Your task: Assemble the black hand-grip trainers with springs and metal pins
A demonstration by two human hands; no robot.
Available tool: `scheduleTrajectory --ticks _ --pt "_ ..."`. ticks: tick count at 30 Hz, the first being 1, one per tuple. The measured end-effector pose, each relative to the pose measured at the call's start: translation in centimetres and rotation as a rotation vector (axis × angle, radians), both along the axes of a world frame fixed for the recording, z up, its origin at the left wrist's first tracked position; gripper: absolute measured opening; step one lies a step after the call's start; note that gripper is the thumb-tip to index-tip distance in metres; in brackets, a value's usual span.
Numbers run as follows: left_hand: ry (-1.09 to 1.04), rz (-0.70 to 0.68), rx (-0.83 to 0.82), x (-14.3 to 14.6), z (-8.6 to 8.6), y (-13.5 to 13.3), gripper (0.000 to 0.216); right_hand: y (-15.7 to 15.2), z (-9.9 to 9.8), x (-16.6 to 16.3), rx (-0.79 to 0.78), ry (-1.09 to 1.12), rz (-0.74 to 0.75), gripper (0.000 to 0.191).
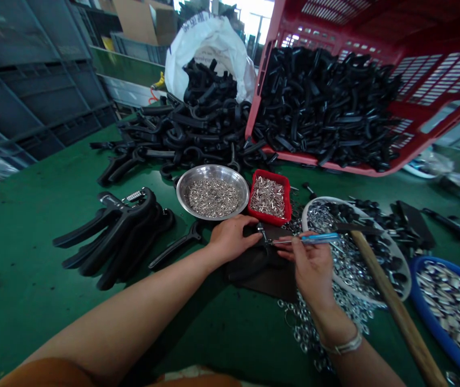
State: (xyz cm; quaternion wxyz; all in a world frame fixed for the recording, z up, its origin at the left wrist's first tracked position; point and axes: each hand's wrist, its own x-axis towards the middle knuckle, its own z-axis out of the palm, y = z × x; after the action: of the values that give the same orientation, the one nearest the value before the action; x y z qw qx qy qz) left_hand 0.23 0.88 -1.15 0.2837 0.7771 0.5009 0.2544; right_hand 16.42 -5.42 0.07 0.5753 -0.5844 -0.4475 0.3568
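My left hand (232, 237) presses down on a black plastic handle part (254, 260) that lies on a dark mat on the green table (32, 231), fingers closed on its top edge. My right hand (312, 263) grips a blue-handled screwdriver (318, 238), whose metal tip points left at the part's joint beside my left fingers. A small metal piece sits where the tip meets the part.
A steel bowl of small pins (212, 192), a red tray of metal pins (269, 196), a white bowl of rings (354, 258), a blue bowl (451, 312), a wooden hammer handle (395, 306), assembled black grippers (120, 231), a loose pile, a white bag (209, 51), a tilted red crate (375, 80).
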Motion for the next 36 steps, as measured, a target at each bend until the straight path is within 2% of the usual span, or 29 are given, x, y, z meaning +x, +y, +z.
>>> scheduleTrajectory --ticks 8,13,17,20,22,24,26,29,36 --pt "0.008 -0.003 -0.009 0.0 0.0 0.0 0.037 -0.3 0.2 -0.3 0.029 -0.129 0.012 0.024" --pt "0.007 0.004 -0.014 0.1 0.3 -0.1 0.036 1.0 0.5 0.2 0.005 -0.196 0.067 0.026" --pt "0.008 0.007 -0.014 0.2 0.3 0.0 0.036 2.4 1.2 0.5 -0.140 -0.032 0.125 0.029" --pt "0.006 0.003 -0.001 0.2 0.2 0.0 0.034 2.6 1.6 0.6 -0.283 0.084 0.271 0.028" --pt "-0.003 -0.002 0.015 0.2 0.0 0.1 0.033 2.4 1.6 0.6 -0.325 0.106 0.352 0.028" --pt "-0.007 -0.006 0.026 0.2 -0.1 0.1 0.032 1.9 1.2 0.7 -0.279 0.156 0.317 0.029" --pt "-0.002 -0.010 0.026 0.1 -0.1 0.2 0.032 1.4 0.8 0.8 -0.182 0.194 0.201 0.032" --pt "0.013 -0.013 0.015 0.1 -0.2 0.2 0.033 0.8 0.4 0.6 -0.066 0.135 0.074 0.032" --pt "0.019 0.009 0.011 0.1 0.0 0.1 0.032 0.1 0.5 0.0 0.010 -0.108 0.078 0.026"
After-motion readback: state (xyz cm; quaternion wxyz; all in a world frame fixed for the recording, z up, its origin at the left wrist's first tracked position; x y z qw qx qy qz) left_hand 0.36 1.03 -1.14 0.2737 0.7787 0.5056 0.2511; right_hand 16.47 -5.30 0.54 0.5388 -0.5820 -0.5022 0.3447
